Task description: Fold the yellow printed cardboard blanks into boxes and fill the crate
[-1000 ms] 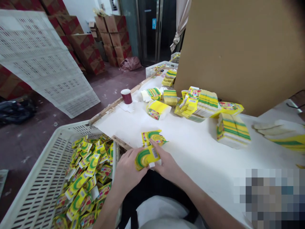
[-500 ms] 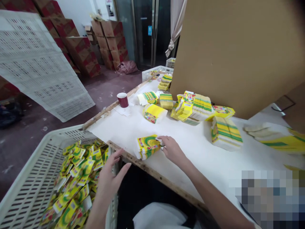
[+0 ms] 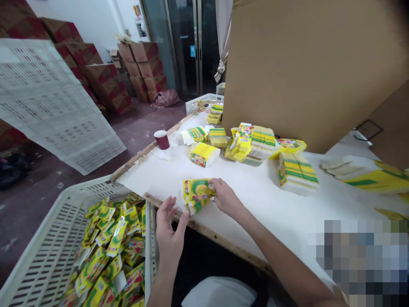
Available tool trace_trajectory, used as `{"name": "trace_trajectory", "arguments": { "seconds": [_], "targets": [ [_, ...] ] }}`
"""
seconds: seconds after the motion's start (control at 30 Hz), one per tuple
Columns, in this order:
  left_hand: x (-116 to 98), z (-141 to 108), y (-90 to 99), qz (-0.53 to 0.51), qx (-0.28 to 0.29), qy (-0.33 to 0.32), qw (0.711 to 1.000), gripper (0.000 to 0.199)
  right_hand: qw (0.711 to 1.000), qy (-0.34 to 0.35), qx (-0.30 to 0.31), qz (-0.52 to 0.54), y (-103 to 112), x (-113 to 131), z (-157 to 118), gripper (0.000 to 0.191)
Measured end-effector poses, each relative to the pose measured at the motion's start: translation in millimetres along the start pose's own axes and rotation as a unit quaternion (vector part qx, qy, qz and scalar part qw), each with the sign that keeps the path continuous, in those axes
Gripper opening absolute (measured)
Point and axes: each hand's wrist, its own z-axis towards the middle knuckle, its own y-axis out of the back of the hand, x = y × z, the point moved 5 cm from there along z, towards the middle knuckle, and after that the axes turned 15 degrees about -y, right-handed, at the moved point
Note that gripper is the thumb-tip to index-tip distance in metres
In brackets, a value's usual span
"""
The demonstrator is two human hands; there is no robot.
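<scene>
A small bundle of flat yellow-and-green printed cartons [image 3: 195, 192] is near the front edge of the white table [image 3: 153, 170]. My right hand [image 3: 227, 198] pinches its right end between thumb and fingers. Just left of and below the bundle is my left hand [image 3: 171, 224], its fingers and thumb apart and nothing in it. Whether its fingertips touch the cartons I cannot tell. Beside that hand, a white slatted crate [image 3: 60, 226] holds many loose folded yellow cartons [image 3: 108, 256].
Further stacks of cartons [image 3: 255, 143] lie along the back of the table, with another stack [image 3: 298, 172] to the right. A dark red cup [image 3: 162, 140] stands near the left edge. Behind rises a large cardboard sheet [image 3: 306, 72]. An upright white crate [image 3: 57, 102] is at left.
My left hand has moved right, from over the crate's edge to beside the carton bundle. My right hand keeps its grip on the bundle. The view has shifted slightly.
</scene>
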Motion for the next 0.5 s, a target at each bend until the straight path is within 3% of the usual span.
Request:
{"name": "trace_trajectory", "arguments": {
  "seconds": [0.1, 0.2, 0.27, 0.33, 0.4, 0.5],
  "targets": [
    [2.8, -7.5, -7.8, -0.11, -0.064, 0.018, 0.992, 0.057, 0.996, -0.016, 0.014, 0.087, 3.8, 13.8, -14.5, 0.047],
    [3.8, -5.4, -17.5, -0.232, -0.098, 0.055, 0.966, 0.052, 0.974, -0.003, 0.083, 0.21, -5.2, 35.2, -37.5, 0.04],
    [4.9, -1.0, -17.0, -0.285, -0.152, 0.099, 0.941, 0.042, 0.944, -0.003, 0.141, 0.299, -15.3, 47.6, -52.9, 0.041],
    [2.6, 3.8, -13.7, -0.316, -0.199, 0.123, 0.919, 0.045, 0.903, -0.006, 0.186, 0.387, -24.3, 56.2, -64.4, 0.046],
    [-3.8, 7.7, -14.6, -0.332, -0.185, 0.13, 0.916, 0.053, 0.876, -0.007, 0.192, 0.443, -29.2, 60.6, -70.6, 0.047],
    [-13.2, 7.3, -24.1, -0.34, -0.112, 0.151, 0.921, 0.05, 0.865, -0.024, 0.168, 0.472, -32.1, 61.1, -74.2, 0.035]
  ]
}}
